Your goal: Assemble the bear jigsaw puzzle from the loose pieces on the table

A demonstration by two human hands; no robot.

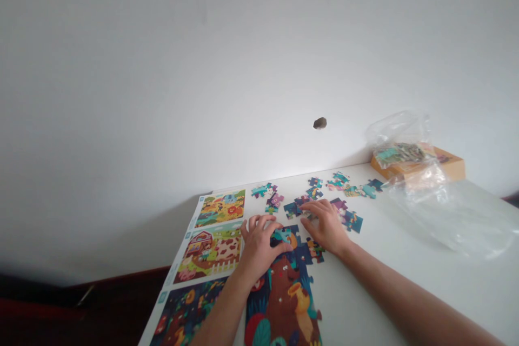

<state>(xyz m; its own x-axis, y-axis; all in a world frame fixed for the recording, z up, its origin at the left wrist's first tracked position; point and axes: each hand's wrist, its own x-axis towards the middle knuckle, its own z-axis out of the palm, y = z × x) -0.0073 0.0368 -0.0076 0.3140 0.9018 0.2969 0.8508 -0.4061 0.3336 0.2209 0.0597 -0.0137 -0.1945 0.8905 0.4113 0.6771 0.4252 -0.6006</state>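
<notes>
A partly joined jigsaw puzzle, with a brown bear and a yellow jar on dark blue, lies on the table. My left hand rests at its upper left edge, thumb and curled fingers apart over the top pieces. To the right, my right hand reaches over loose puzzle pieces, its thumb and fingers spread; whether it touches one is hard to see. A small joined cluster sits below that hand, against the puzzle's right side.
Left of the puzzle lies a printed picture sheet with three scenes. More loose pieces are scattered toward the wall, which has a hole. At the right, an orange box sits with clear plastic bags.
</notes>
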